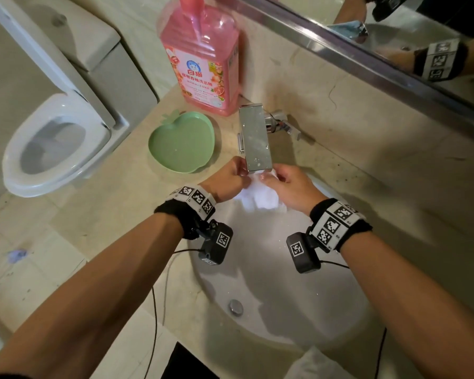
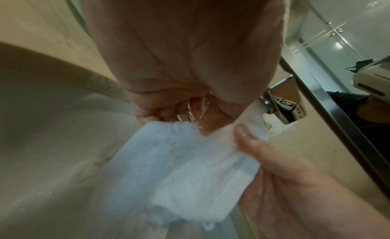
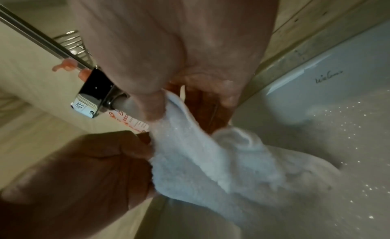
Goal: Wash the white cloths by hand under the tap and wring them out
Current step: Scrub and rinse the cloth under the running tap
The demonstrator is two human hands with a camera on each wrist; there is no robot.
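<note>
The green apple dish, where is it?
In the head view, the green apple dish sits on the counter, left of the tap and in front of the pink bottle.

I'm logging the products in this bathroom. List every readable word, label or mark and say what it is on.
"白猫": brand on the pink bottle label, head view.
Smaller lines beneath it on the label: too blurred to read.
Script logo on the sink wall, right wrist view: cursive, not legible.
Small mark on the tap end, right wrist view: unreadable.
Square coded markers on the wristbands: patterns only, no words.
</note>
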